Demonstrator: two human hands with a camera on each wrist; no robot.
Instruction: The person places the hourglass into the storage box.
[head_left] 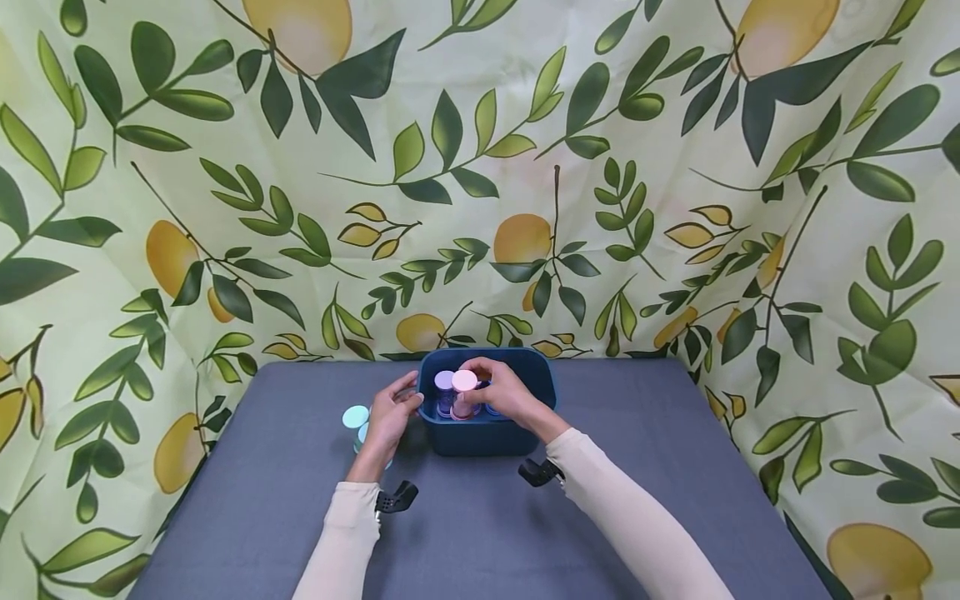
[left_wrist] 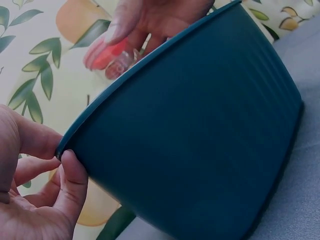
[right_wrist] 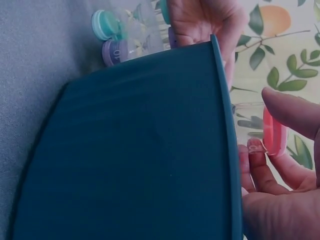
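Observation:
A dark blue plastic bin [head_left: 480, 442] stands upright toward the back of the table. My left hand [head_left: 392, 417] is at its left end, and the left wrist view shows thumb and fingers pinching the rim [left_wrist: 75, 131]. Over the bin's opening, my right hand [head_left: 508, 390] holds a small clear jar with a pink lid [head_left: 465, 381]; thumb and fingers are around the lid and side. Inside the bin, a jar with a lilac lid [head_left: 445, 381] sits left of the held one. Other contents are partly hidden by the right hand.
Left of the bin, partly behind the left hand, stand clear jars with teal lids [head_left: 356, 417]. A purple-lidded jar [right_wrist: 115, 52] is beside them in the right wrist view. A grey cloth covers the table [head_left: 480, 533]; a leaf-and-lemon patterned curtain [head_left: 480, 225] hangs behind.

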